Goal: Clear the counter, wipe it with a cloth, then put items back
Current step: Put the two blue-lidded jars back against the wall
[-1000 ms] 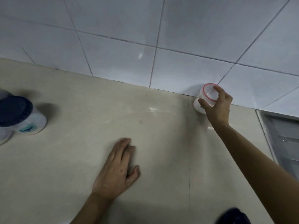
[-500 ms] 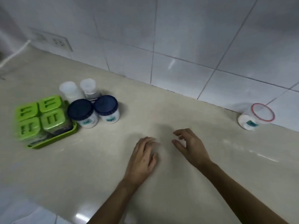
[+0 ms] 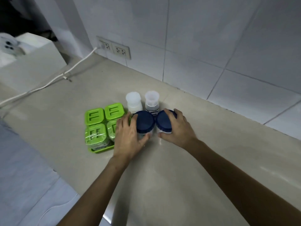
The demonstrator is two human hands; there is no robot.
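Two clear jars with dark blue lids stand side by side on the beige counter (image 3: 162, 176). My left hand (image 3: 128, 137) wraps the left blue-lidded jar (image 3: 145, 122), thumb at its front. My right hand (image 3: 176, 129) wraps the right blue-lidded jar (image 3: 162, 122) from its right side. Both jars rest on the counter. Just behind them stand two small bottles with translucent white caps (image 3: 133, 99) (image 3: 152, 97). A green tray of several green-lidded containers (image 3: 99, 126) sits to the left, partly hidden by my left hand.
A white cable (image 3: 53, 80) runs across the counter from a wall socket (image 3: 114, 48). A white appliance (image 3: 29, 62) stands at the far left. The tiled wall (image 3: 211, 46) backs the counter, whose front edge drops to the floor (image 3: 24, 176) at lower left.
My right hand let go of the red-rimmed jar by the wall. The view swung left, and both hands moved to the two blue-lidded jars and closed around them.
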